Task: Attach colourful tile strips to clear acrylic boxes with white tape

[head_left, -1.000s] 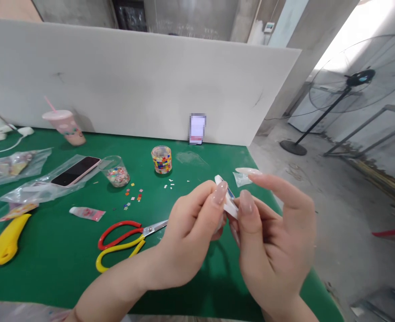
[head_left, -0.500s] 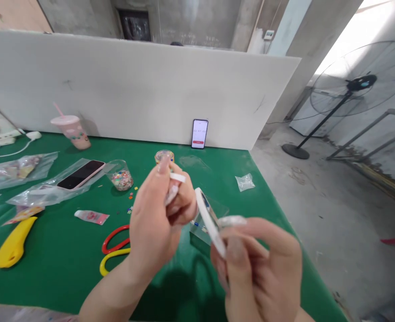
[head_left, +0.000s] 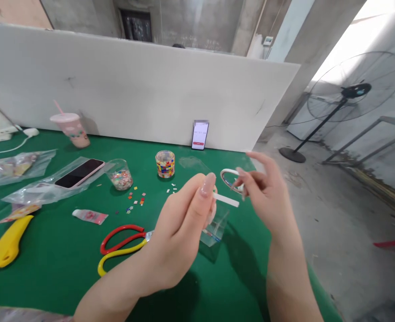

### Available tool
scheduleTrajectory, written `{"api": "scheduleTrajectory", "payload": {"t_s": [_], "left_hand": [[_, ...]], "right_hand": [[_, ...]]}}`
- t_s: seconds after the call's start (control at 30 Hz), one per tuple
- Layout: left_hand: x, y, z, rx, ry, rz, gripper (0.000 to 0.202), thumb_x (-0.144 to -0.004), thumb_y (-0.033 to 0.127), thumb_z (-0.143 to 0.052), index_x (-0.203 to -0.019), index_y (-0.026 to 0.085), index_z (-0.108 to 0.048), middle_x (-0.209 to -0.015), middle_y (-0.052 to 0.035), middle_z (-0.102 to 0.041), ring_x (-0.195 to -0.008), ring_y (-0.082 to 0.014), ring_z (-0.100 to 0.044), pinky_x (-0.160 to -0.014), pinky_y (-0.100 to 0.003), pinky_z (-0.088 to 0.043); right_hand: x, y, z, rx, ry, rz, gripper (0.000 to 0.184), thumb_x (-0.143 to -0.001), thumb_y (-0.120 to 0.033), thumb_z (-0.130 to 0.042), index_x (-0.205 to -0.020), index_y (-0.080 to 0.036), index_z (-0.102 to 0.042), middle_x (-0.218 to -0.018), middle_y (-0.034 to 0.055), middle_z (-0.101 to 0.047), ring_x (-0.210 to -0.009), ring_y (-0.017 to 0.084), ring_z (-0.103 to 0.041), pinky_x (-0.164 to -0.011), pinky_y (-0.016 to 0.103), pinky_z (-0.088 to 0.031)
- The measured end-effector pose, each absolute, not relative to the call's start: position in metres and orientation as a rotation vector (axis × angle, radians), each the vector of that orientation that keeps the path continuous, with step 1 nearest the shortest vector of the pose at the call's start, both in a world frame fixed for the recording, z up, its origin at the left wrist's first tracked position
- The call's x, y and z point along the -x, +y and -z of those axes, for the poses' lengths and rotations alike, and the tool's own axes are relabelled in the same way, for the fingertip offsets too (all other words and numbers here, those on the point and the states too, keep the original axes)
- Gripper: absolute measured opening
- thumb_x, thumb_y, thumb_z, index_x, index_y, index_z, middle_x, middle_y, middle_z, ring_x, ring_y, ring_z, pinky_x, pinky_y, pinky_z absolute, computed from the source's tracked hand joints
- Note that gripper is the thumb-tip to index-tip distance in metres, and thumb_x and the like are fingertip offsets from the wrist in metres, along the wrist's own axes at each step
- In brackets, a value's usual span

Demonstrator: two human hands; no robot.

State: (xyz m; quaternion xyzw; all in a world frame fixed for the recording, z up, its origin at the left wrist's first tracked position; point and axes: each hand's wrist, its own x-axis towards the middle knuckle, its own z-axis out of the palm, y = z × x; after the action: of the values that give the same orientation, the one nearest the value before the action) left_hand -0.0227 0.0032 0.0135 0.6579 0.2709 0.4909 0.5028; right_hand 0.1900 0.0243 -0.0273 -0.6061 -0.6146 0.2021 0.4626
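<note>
My left hand (head_left: 184, 223) is closed in a pinch on a short white strip of tape (head_left: 227, 200) that sticks out to the right. My right hand (head_left: 267, 192) holds a white roll of tape (head_left: 230, 179) between thumb and fingers, just above and right of the strip, with the other fingers spread. Both hands hover over the green table (head_left: 49, 250). Below them lies a small clear plastic box (head_left: 215, 223).
Red and yellow scissors (head_left: 120, 248) lie left of my left hand. Further left are a yellow knife (head_left: 7, 241), a small tube (head_left: 90, 216), a pink phone (head_left: 79, 173) on plastic bags, a cup of beads (head_left: 120, 173), a mosaic-covered jar (head_left: 165, 163) and scattered tiles. A phone (head_left: 200, 134) leans on the white board. A fan (head_left: 351, 89) stands at right.
My right hand rose and moved right with the tape roll. My left hand lowered, still pinching the strip, which now stands apart from the roll. The clear box shows below.
</note>
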Motion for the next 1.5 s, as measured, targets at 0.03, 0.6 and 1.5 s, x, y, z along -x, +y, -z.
{"api": "scheduleTrajectory", "payload": {"t_s": [0.03,0.6,1.5], "left_hand": [[0.022,0.003,-0.013,-1.592,0.659,-1.173,0.050,-0.118,0.049,-0.037,-0.076,0.022,-0.041,-0.066,0.0063,-0.037,-0.051,-0.0085,-0.028,-0.046,-0.024,-0.028],[0.009,0.016,-0.003,-2.128,0.819,-1.153,0.034,-0.116,0.024,-0.039,-0.082,0.024,-0.042,-0.067,0.0090,-0.040,-0.053,-0.0089,-0.036,-0.050,-0.021,-0.031],[-0.006,-0.001,0.002,-1.889,0.655,-1.308,0.033,-0.103,0.006,-0.046,-0.076,0.024,-0.044,-0.062,0.0072,-0.061,-0.051,-0.0080,-0.057,-0.052,-0.018,-0.045]], "right_hand": [[-0.197,0.036,0.035,1.553,-1.581,-0.564,0.048,-0.109,-0.043,-0.056,-0.154,-0.031,-0.047,-0.080,-0.0026,-0.075,-0.060,0.017,-0.064,-0.064,0.033,-0.057],[-0.192,-0.001,0.003,1.058,-1.774,-0.691,0.076,-0.087,-0.096,-0.045,-0.088,-0.023,-0.067,-0.073,-0.0006,-0.067,-0.061,0.013,-0.061,-0.053,0.026,-0.048],[-0.138,-0.014,0.019,0.598,-1.355,-0.954,0.043,-0.112,-0.039,-0.055,-0.071,-0.023,-0.054,-0.048,-0.0092,-0.046,-0.033,0.005,-0.035,-0.034,0.017,-0.031]]}}
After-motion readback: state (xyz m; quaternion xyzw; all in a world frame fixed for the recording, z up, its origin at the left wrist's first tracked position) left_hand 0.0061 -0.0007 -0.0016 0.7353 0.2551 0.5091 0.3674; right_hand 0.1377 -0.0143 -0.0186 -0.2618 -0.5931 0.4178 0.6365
